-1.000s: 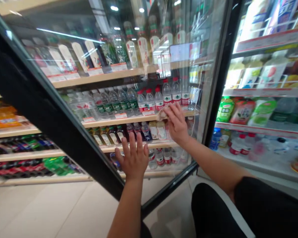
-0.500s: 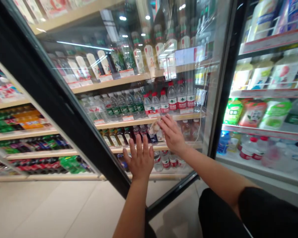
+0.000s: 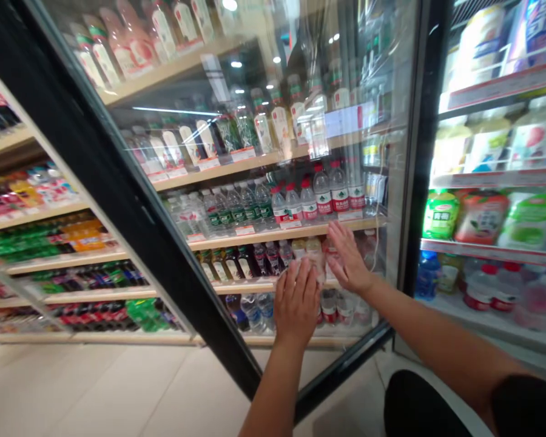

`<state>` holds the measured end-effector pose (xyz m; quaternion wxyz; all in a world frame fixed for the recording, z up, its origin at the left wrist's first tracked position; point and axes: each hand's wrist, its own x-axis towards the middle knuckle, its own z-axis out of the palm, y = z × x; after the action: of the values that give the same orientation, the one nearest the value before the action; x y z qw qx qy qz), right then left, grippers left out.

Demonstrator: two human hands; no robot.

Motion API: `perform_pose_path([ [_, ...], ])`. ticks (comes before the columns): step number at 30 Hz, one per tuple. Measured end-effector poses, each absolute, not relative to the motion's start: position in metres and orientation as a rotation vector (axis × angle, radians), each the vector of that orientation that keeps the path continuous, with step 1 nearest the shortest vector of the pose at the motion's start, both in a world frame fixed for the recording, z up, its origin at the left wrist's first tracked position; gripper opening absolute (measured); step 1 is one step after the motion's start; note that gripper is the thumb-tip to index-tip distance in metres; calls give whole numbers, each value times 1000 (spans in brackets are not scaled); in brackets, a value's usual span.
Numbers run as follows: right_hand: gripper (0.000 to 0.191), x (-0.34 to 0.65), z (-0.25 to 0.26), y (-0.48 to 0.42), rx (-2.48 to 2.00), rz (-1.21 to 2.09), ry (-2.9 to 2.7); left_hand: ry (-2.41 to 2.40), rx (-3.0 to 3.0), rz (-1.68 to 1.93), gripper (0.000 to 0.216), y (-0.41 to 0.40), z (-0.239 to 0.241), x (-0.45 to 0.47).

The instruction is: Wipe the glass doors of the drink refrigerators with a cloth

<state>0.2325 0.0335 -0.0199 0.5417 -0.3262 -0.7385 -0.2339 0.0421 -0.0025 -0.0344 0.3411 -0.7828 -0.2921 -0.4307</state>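
Observation:
A glass door (image 3: 273, 388) in a black frame stands open in front of me, tilted in the view. My left hand (image 3: 298, 297) presses flat against the glass, with a pale crumpled cloth (image 3: 318, 266) under its fingers. Part of the cloth is hidden by the hand, and its outline is blurred. Just to the right, my right hand (image 3: 348, 261) is raised close to the glass with fingers stretched out and nothing in them. Whether its fingertips touch the glass I cannot tell.
Through the glass show shelves of bottles, including red-capped water bottles (image 3: 323, 191). To the right is a lit fridge with bottles and a green drink pouch (image 3: 439, 215). More drink shelves (image 3: 68, 206) run along the left above a tiled floor (image 3: 118, 388).
The cloth was under my right hand's fingers and is now under my left hand. Both hands have shifted to the right, and the view has moved slightly.

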Motion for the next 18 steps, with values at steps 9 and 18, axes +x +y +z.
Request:
perform_pose_path([
  [9,66,233,-45,67,-990,-1007,-1636,-760,-1778,-1199,29,7,-5,31],
  [18,65,234,-41,63,-966,-1031,-1604,-728,-1932,-1133,25,1,-60,47],
])
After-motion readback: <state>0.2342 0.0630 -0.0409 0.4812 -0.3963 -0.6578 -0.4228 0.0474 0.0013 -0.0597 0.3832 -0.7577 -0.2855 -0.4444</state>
